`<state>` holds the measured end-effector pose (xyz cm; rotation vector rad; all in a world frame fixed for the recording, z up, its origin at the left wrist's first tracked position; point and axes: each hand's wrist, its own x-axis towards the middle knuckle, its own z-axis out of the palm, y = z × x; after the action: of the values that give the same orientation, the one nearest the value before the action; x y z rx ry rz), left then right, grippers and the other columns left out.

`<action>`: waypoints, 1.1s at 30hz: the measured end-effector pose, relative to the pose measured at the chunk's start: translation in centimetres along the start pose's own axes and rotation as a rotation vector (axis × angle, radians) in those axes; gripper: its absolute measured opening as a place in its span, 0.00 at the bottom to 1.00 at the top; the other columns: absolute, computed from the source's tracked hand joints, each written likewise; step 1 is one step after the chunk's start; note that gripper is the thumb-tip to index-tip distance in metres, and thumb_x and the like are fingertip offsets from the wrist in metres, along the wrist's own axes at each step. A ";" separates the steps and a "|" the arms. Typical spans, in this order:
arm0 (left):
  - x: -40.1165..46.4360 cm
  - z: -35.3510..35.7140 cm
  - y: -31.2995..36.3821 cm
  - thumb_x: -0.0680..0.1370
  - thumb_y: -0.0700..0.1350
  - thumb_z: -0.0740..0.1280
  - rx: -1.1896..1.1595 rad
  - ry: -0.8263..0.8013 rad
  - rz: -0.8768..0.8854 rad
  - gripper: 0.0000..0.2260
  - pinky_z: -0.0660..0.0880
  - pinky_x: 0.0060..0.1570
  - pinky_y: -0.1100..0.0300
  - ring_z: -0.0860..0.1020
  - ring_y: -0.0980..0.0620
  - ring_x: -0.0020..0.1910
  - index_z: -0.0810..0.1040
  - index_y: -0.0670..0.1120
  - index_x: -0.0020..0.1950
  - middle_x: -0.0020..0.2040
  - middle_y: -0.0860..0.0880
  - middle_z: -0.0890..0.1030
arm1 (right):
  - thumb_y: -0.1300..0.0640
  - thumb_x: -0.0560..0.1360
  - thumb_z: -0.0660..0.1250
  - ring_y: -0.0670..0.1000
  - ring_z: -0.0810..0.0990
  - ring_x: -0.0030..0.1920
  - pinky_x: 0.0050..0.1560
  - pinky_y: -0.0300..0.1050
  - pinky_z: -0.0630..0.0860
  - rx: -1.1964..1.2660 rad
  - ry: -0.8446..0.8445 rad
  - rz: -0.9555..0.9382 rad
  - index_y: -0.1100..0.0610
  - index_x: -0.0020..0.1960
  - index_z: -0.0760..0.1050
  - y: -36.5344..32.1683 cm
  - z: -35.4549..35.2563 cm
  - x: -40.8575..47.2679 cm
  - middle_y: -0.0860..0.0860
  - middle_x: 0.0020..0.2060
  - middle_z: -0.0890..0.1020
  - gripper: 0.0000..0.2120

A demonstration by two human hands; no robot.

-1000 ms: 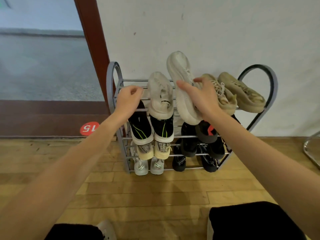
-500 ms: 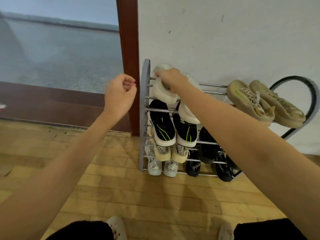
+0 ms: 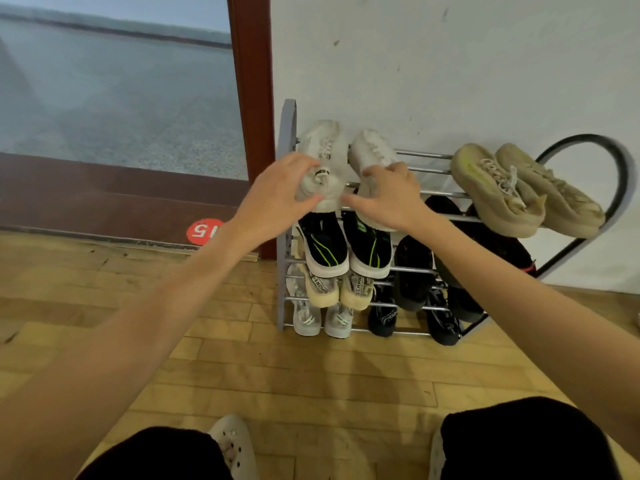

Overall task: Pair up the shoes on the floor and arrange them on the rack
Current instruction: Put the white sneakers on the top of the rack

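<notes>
A grey metal shoe rack (image 3: 288, 133) stands against the white wall. Two white sneakers lie side by side at the left of its top shelf. My left hand (image 3: 277, 199) grips the heel of the left white sneaker (image 3: 325, 150). My right hand (image 3: 388, 199) rests on the heel of the right white sneaker (image 3: 372, 150), fingers curled over it. A beige pair (image 3: 512, 188) lies at the right of the top shelf. Below sit a black pair with green stripes (image 3: 346, 247), a cream pair (image 3: 339, 289), a pale pair (image 3: 322, 320) and black shoes (image 3: 415, 271).
A dark red door frame (image 3: 249, 98) rises just left of the rack, with a red round floor sticker (image 3: 204, 231) at its foot. The floor (image 3: 311, 368) is wooden boards. My knees and a white clog (image 3: 232, 441) show at the bottom edge.
My right hand set the second white sneaker down beside the first at the top shelf's left. My left hand came back from the air onto the left sneaker's heel. The view shifted left.
</notes>
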<state>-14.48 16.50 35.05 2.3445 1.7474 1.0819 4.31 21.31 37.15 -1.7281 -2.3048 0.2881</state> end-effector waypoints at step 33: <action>3.1 4.0 4.3 0.68 0.36 0.72 0.215 -0.087 -0.237 0.29 0.67 0.64 0.47 0.70 0.40 0.65 0.68 0.39 0.68 0.66 0.40 0.69 | 0.62 0.75 0.66 0.63 0.64 0.71 0.70 0.57 0.64 0.063 0.219 -0.406 0.59 0.71 0.68 11.2 -1.4 -3.0 0.62 0.72 0.64 0.24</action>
<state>-8.39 19.00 35.33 2.1789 2.1348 0.7819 15.78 21.61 34.83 -1.1586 -2.3806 0.0872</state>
